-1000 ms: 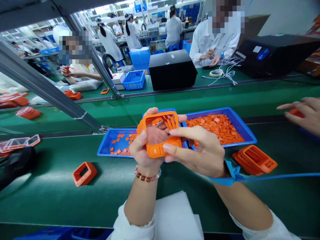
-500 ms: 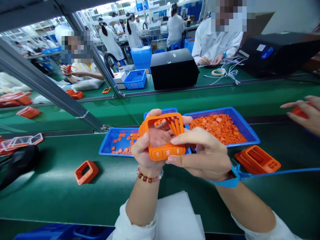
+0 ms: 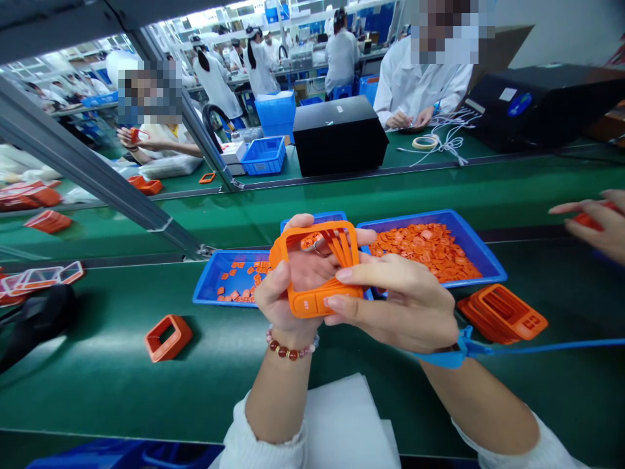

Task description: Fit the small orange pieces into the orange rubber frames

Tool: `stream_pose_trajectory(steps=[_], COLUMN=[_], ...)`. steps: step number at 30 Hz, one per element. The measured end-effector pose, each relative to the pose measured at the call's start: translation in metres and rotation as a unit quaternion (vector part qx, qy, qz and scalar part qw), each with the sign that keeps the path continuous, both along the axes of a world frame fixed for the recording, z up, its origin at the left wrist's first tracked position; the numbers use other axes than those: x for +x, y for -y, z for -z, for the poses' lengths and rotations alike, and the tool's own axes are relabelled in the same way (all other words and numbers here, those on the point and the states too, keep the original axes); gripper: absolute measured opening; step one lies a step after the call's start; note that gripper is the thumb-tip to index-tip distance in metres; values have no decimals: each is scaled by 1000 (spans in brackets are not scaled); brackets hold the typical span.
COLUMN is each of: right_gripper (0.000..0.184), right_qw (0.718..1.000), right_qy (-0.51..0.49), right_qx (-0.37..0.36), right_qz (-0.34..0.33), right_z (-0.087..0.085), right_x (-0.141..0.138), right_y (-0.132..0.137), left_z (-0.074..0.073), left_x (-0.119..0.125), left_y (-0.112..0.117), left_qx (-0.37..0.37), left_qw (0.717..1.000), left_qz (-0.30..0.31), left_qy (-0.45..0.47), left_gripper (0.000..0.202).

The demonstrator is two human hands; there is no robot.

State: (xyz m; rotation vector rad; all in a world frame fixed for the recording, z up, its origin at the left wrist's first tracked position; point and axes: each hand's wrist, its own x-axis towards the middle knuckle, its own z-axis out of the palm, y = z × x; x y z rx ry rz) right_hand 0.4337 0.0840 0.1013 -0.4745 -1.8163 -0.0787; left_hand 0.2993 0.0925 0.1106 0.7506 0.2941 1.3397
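Note:
A stack of orange plastic frames is cradled in my left hand, its thumb on the left side and its fingers behind. The front frame carries a row of buttons with white lettering along its lower edge. My right hand pinches that lower edge at the right, the thumb over the buttons and the forefinger inside the opening. Behind the hands lie a blue tray with scattered small orange pieces and a fuller blue tray of orange pieces. Part of a third tray shows between them.
Orange frames are stacked on the green belt at the right and the left. White sheets lie before me. A blue wrist cord runs rightward. Another person's hand holds something orange at the right. A metal post stands left.
My right thumb has shifted a little up and inward over the button row, covering more of the lettering. The stack of frames has barely moved in my hands.

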Motion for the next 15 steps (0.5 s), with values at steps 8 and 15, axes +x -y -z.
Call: stream_pose_trajectory(steps=[8, 15], right_gripper=[10, 15], right_qw=[997, 996], right_qy=[11, -10], right_qx=[-64, -67], right_qz=[-32, -50], right_z=[-1, 5], right_x=[-2, -6], right_y=[5, 3], left_z=[2, 4], left_x=[-2, -4], left_y=[1, 1], left_qx=[-5, 12], left_qw=[999, 999], left_qz=[-31, -35], left_qy=[-13, 3], left_gripper=[49, 43])
